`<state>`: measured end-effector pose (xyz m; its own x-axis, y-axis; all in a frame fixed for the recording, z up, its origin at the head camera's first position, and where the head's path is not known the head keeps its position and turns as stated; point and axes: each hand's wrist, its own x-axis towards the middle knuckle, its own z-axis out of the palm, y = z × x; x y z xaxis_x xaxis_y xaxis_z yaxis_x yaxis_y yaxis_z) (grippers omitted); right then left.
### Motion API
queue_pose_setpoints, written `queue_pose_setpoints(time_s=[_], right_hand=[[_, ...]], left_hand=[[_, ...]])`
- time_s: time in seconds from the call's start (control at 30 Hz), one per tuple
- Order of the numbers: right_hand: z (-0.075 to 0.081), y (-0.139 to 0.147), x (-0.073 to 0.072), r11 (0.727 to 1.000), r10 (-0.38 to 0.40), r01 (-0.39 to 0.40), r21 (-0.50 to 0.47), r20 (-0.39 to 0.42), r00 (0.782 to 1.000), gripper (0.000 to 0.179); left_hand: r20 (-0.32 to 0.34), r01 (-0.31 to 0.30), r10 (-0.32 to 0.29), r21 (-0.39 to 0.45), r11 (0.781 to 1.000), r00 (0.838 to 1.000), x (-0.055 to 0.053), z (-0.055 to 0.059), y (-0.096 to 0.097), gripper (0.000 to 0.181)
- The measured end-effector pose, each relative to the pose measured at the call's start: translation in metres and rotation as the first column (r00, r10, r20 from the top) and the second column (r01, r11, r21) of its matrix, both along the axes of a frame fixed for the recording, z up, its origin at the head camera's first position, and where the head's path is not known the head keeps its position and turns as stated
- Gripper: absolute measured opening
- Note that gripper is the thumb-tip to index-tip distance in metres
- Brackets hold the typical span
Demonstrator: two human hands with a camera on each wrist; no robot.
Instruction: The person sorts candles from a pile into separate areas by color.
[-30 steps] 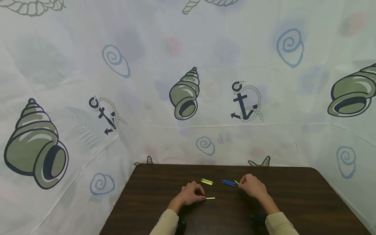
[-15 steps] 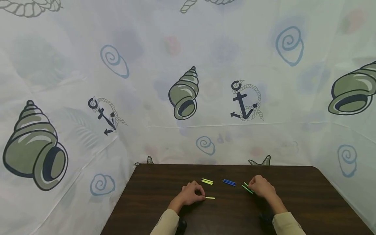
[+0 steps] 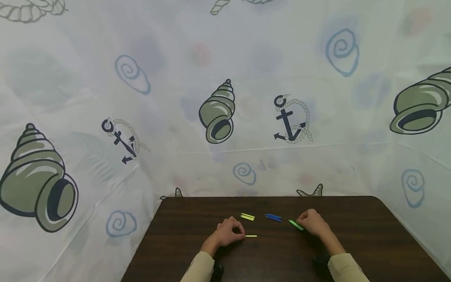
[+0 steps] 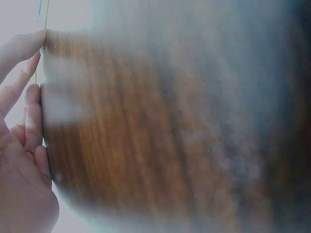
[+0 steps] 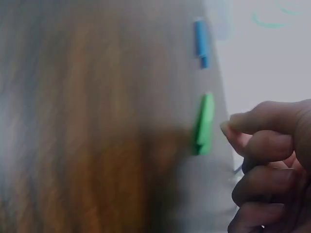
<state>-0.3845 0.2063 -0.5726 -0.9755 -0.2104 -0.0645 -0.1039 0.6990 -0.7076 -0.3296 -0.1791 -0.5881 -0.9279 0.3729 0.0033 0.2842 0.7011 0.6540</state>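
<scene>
In the head view my left hand (image 3: 227, 232) pinches one end of a thin pale yellow stick (image 3: 251, 236), which lies low over the brown table. The left wrist view has that hand (image 4: 24, 126) at its left edge, with a thin yellow line of the stick by the fingertips. My right hand (image 3: 312, 222) is beside a small group of green sticks (image 3: 296, 225). The right wrist view shows a gap between the green sticks (image 5: 204, 125) and the loosely curled fingers (image 5: 267, 145), which hold nothing. Blue sticks (image 3: 273, 217) and yellow sticks (image 3: 247, 216) lie in separate groups.
The dark brown wooden table (image 3: 275, 258) ends at a straight back edge with rounded corners. Behind it hangs a white cloth (image 3: 260, 117) printed with shells and anchors. A dark object at each wrist is partly visible under the sleeves.
My right hand has moved from beside the blue sticks to the right, carrying a green stick. It has set this against another green one and let go. The left hand has stayed in place.
</scene>
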Motion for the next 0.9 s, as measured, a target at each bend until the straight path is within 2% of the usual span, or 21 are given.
queue_pose_setpoints(time_s=[0.1,0.3,0.37,0.43,0.57,0.67,0.77,0.9], right_hand=[[0.002,0.003,-0.005,0.997,0.000,-0.003,-0.079,-0.029,1.000,0.023],[0.005,-0.010,-0.005,0.991,-0.020,0.010,-0.132,-0.076,0.997,0.025],[0.005,-0.024,-0.001,0.990,-0.010,-0.003,-0.138,-0.096,0.995,0.023],[0.005,-0.040,0.004,0.990,0.004,-0.019,-0.143,-0.104,0.995,0.019],[0.005,-0.076,0.014,0.993,0.065,-0.076,-0.093,-0.116,0.991,0.010],[0.004,-0.098,0.020,0.985,0.165,-0.171,-0.038,-0.124,0.978,0.007],[0.002,-0.112,0.025,0.968,0.252,-0.251,0.019,-0.124,0.960,0.005],[0.000,-0.128,0.030,0.955,0.293,-0.287,0.068,-0.106,0.950,0.004]], left_hand=[[0.004,-0.009,0.009,0.004,1.000,1.000,-0.003,-0.004,-0.001,0.012],[-0.001,-0.018,0.018,0.002,1.000,1.000,-0.012,-0.016,-0.004,0.013],[-0.003,-0.020,0.020,-0.005,1.000,1.000,-0.012,-0.017,-0.004,0.013],[0.004,-0.018,0.018,-0.016,1.000,1.000,-0.010,-0.012,-0.003,0.012],[0.014,-0.027,0.027,-0.014,1.000,1.000,-0.012,-0.014,-0.004,0.013],[0.015,-0.037,0.037,0.001,0.999,0.999,-0.016,-0.020,-0.006,0.015],[0.009,-0.031,0.031,0.004,1.000,0.999,-0.015,-0.017,-0.005,0.014],[0.012,-0.015,0.016,-0.008,1.000,1.000,-0.007,-0.010,-0.006,0.012]])
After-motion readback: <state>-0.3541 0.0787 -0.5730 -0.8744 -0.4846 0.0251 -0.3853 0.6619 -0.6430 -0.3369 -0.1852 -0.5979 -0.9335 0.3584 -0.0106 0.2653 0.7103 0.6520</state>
